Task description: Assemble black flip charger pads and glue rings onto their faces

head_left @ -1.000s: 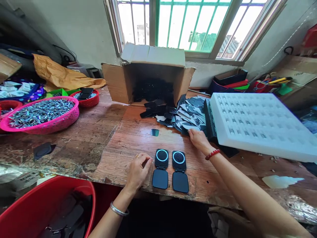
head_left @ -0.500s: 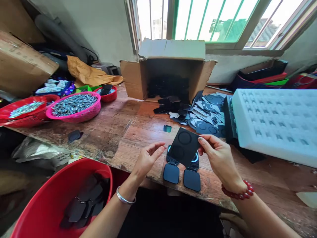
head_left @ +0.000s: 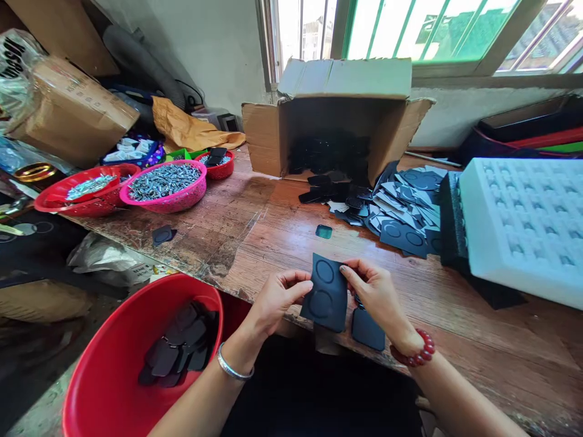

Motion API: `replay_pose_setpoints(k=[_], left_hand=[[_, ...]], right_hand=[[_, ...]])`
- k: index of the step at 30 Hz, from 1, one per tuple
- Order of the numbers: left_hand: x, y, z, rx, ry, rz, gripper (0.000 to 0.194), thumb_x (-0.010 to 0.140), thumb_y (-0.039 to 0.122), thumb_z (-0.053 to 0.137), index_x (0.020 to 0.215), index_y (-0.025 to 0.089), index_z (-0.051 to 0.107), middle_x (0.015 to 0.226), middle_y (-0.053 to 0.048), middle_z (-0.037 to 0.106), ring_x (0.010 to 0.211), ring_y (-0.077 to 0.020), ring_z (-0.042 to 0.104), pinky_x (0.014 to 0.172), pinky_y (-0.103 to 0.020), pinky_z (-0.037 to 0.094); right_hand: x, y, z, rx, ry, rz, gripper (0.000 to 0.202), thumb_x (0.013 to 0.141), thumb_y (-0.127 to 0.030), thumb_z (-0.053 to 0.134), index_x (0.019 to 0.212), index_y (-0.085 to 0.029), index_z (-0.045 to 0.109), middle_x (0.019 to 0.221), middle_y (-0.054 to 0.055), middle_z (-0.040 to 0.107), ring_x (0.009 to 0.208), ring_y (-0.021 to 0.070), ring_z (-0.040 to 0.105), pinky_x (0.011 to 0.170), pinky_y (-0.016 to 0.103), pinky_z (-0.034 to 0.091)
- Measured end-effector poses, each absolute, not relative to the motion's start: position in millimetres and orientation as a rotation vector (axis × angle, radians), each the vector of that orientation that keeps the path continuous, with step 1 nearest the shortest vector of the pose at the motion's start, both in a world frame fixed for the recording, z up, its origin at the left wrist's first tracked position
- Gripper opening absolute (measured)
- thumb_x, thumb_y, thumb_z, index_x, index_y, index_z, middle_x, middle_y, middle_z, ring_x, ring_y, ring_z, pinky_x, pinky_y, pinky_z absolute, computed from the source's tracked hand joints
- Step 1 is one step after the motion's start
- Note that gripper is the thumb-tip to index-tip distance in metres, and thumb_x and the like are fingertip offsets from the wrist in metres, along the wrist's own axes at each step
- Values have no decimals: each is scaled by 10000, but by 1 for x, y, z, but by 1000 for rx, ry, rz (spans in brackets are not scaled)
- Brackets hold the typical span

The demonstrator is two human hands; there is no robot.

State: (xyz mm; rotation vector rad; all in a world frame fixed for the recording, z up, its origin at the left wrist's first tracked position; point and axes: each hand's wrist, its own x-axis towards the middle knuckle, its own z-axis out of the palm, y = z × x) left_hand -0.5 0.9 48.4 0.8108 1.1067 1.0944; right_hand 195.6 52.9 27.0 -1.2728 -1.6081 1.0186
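Note:
Both hands hold a thin black sheet (head_left: 325,294) with two ring outlines above the table's front edge. Thumb and fingers of my left hand (head_left: 283,296) are closed on its left edge. My right hand (head_left: 374,294) pinches the upper right edge. Partly behind the sheet and right hand, a flat black rounded-square piece (head_left: 368,329) lies on the table. Whatever lies directly under the sheet is hidden. A small rounded-square piece with a greenish shine (head_left: 323,231) rests just beyond the sheet.
An open cardboard box (head_left: 261,141) with black pieces stands at the back, beside a pile of sheets (head_left: 405,203). White foam trays (head_left: 476,237) are on the right. Left are a pink basket (head_left: 182,201) of small metal parts and a red tub (head_left: 107,340) holding black pieces.
The sheet has moved left and down and turned more upright. My left hand has taken hold of its left edge; the right hand still grips it. The view has shifted left.

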Motion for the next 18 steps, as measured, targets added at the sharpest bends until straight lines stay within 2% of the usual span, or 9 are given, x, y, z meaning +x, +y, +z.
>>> replay_pose_setpoints(k=[2,4,7,11,14,18], left_hand=[[-2,-1,49,839,1167,1131,271,639,379,809,771,148,755,755,-26,711,669,-135,617,660,-248,500],[-4,-1,49,863,1236,1180,269,640,378,798,772,149,750,733,-19,704,658,-137,611,652,-249,497],[-6,-2,48,930,1335,1226,244,654,357,778,783,151,752,711,-11,698,658,-143,609,657,-250,496],[-8,-5,51,1062,1419,1251,211,688,340,729,791,159,766,752,-30,726,712,-175,637,679,-261,503],[-12,-8,50,1109,1411,1265,181,701,308,701,783,162,770,757,-33,737,714,-175,645,691,-259,498],[-19,-7,44,1053,1416,1258,181,689,292,710,787,154,773,709,-23,723,645,-158,622,636,-250,474]], right_hand=[[189,51,27,-1244,-1745,738,248,879,-406,607,959,-187,692,751,48,657,653,191,605,623,345,518],[181,45,32,-1143,-1846,419,185,915,-317,586,1018,-210,695,945,95,671,850,233,625,763,406,533],[166,33,44,-930,-1993,222,145,951,-217,556,984,-214,697,981,99,661,928,237,605,823,406,527],[148,25,53,-839,-2095,344,129,955,-208,554,998,-198,675,916,80,687,844,216,645,747,344,540],[142,31,52,-859,-2093,560,178,954,-180,498,916,-201,670,862,59,698,789,189,660,708,304,525],[149,49,47,-1089,-1846,873,201,903,-286,529,758,-192,632,615,1,599,559,144,558,524,256,441]])
